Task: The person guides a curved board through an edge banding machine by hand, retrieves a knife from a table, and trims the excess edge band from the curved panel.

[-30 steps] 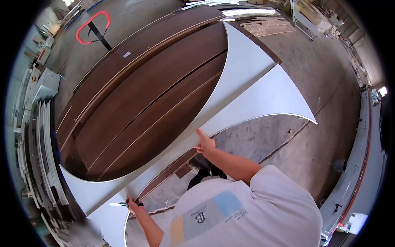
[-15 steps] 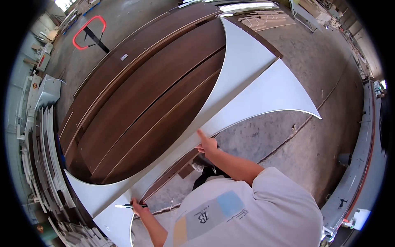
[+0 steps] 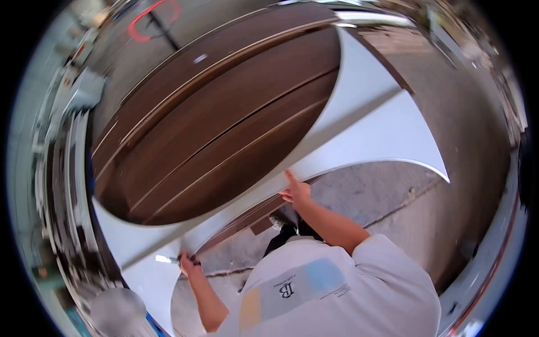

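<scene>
A large white panel [image 3: 365, 132] with curved cut-out edges lies across a stack of dark brown boards [image 3: 224, 106]. My right hand [image 3: 297, 191] grips the panel's near edge at its narrow middle, thumb on top and fingers at the edge. Further left, my left hand [image 3: 188, 264] holds a pen [image 3: 167, 259] and rests at the panel's near edge, close to its lower left part. The pen's pale end points left over the white surface. Fingers beneath the panel are hidden.
A red loop handle [image 3: 147, 22] on a dark post stands beyond the boards. Stacked strips [image 3: 73, 180] line the left side. Light boards [image 3: 396, 40] lie behind at the right, and a long grey beam [image 3: 494, 269] runs along the right. A cracked concrete floor surrounds these.
The view has shifted and blurred, so the panel and boards appear further right. Both hands keep their hold, and the pen remains in my left hand.
</scene>
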Demonstrator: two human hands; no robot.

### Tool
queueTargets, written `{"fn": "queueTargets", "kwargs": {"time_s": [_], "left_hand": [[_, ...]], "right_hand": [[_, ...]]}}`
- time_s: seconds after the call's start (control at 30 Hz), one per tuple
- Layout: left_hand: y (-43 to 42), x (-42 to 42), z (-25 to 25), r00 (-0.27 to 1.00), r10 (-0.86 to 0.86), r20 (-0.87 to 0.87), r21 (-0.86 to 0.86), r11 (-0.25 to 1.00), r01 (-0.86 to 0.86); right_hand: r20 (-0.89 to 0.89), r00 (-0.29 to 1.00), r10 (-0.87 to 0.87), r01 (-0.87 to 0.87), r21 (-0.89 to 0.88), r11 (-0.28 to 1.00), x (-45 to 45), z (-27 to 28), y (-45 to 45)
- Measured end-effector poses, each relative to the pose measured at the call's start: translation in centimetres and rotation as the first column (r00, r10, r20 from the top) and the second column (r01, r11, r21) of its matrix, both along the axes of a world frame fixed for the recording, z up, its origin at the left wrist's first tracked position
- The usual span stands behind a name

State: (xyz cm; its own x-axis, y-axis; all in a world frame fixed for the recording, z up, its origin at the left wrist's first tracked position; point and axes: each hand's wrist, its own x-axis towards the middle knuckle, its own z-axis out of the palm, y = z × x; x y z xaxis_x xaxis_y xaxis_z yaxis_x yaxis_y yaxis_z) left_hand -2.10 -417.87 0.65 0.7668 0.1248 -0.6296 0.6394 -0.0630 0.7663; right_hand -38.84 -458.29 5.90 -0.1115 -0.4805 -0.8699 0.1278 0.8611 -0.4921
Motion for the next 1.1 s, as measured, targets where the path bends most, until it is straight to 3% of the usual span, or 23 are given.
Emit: {"fn": "queueTargets", "kwargs": {"time_s": [0.13, 0.2, 0.27, 0.33, 0.4, 0.43, 0.47, 0.57, 0.63, 0.73, 0.87, 0.97, 1.1], "left_hand": [[-1.6, -2.4, 2.9, 0.994, 0.108, -0.020, 0.009, 0.994, -0.108], [-2.9, -3.1, 4.5, 0.993, 0.118, -0.005, 0.015, 0.993, -0.118], [-2.9, -2.7, 3.6, 0.995, 0.102, 0.006, 0.040, 0.994, -0.102], [-3.0, -2.9, 4.1, 0.991, 0.132, 0.037, 0.034, 0.990, -0.134], [-3.3, -2.7, 3.7, 0.985, 0.152, 0.078, 0.035, 0.987, -0.155], [-3.4, -2.7, 3.6, 0.983, 0.159, 0.094, 0.035, 0.986, -0.163], [-3.5, -2.7, 3.9, 0.983, 0.150, 0.103, 0.025, 0.988, -0.153], [-4.3, -3.3, 4.8, 0.982, 0.140, 0.127, 0.004, 0.990, -0.141], [-4.2, -3.3, 4.5, 0.978, 0.162, 0.134, -0.003, 0.987, -0.163], [-4.0, -3.2, 4.8, 0.979, 0.162, 0.120, -0.033, 0.987, -0.159], [-3.8, -2.8, 4.7, 0.980, 0.145, 0.139, -0.003, 0.989, -0.146], [-4.0, -2.9, 4.9, 0.982, 0.129, 0.134, 0.010, 0.991, -0.132], [-4.1, -2.7, 4.8, 0.983, 0.126, 0.133, -0.006, 0.992, -0.126]], "right_hand": [[0.214, 0.972, 0.094, -0.085, -0.047, 0.995, -2.3, -4.2, -0.1], [0.118, 0.972, 0.202, -0.196, -0.056, 0.979, -2.7, -3.5, -0.7], [0.180, 0.917, 0.355, -0.357, -0.025, 0.934, -4.8, -4.8, -1.6], [0.111, 0.819, 0.564, -0.558, -0.080, 0.826, -6.7, -3.7, -2.8], [0.270, 0.912, 0.309, -0.269, -0.174, 0.947, -10.8, -4.0, -5.1], [0.477, 0.854, 0.208, -0.082, -0.272, 0.959, -14.1, -5.8, -7.9], [0.519, 0.855, 0.023, 0.136, -0.266, 0.954, -17.5, -7.3, -11.1], [0.240, 0.911, -0.335, 0.375, -0.147, 0.915, -28.9, -8.1, -18.9], [0.043, 0.948, -0.316, 0.318, -0.198, 0.927, -30.2, -5.9, -19.0], [-0.105, 0.963, -0.248, 0.223, -0.207, 0.953, -28.3, -3.9, -18.0], [0.011, 0.998, -0.056, 0.057, -0.283, 0.957, -30.5, -6.6, -19.6], [0.118, 0.991, -0.056, 0.090, -0.310, 0.946, -31.4, -9.1, -21.3], [0.011, 0.992, 0.123, -0.106, -0.433, 0.895, -32.1, -11.2, -22.0]]}}
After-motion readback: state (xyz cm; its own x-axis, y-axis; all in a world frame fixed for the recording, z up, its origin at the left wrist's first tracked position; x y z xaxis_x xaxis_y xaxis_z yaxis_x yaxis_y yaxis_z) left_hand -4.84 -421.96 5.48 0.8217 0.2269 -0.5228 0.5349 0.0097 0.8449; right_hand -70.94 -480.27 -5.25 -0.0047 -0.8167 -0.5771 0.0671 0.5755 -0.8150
